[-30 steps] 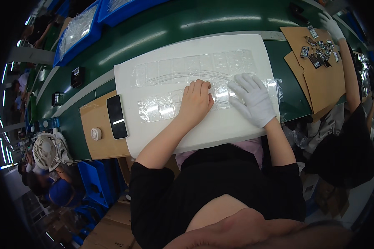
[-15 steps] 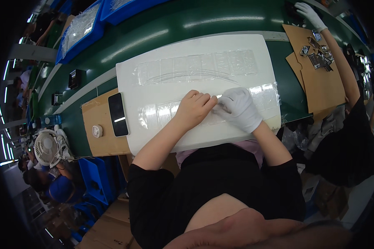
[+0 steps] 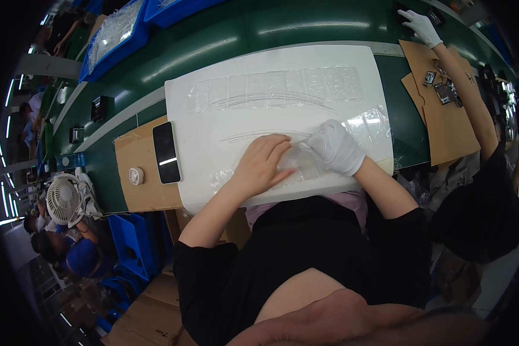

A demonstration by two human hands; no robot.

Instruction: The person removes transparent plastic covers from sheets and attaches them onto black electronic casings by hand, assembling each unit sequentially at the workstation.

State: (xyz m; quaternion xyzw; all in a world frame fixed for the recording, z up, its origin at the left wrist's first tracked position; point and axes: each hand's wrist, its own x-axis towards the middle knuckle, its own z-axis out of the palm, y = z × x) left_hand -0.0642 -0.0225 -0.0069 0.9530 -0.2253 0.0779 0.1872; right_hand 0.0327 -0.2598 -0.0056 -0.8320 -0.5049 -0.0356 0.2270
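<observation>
My bare left hand point(image 3: 263, 164) lies on the white board point(image 3: 199, 130), its fingers stretched and apart, over a clear plastic strip point(image 3: 305, 164). Close to its right, my white-gloved right hand point(image 3: 335, 149) is closed at the wrinkled plastic; its fingertips are hidden, so what it grips cannot be made out. Several thin wire-like strands point(image 3: 248, 137) run from the left toward the gloved fingers. Farther up the board, more thin strands point(image 3: 277, 96) lie across a second clear strip point(image 3: 259, 85) divided into pockets.
A black-screened phone point(image 3: 166, 153) rests at the board's left edge, beside cardboard holding a small white roll point(image 3: 135, 176). Blue bins point(image 3: 116, 37) stand on the green bench beyond. At right, a co-worker's gloved hand point(image 3: 420, 27) reaches over cardboard point(image 3: 444, 127) with small metallic parts point(image 3: 446, 92).
My left hand has come away from the right, toward me, and its curled fingers have spread. The near plastic strip has shifted and wrinkled. Strands now show above my left hand.
</observation>
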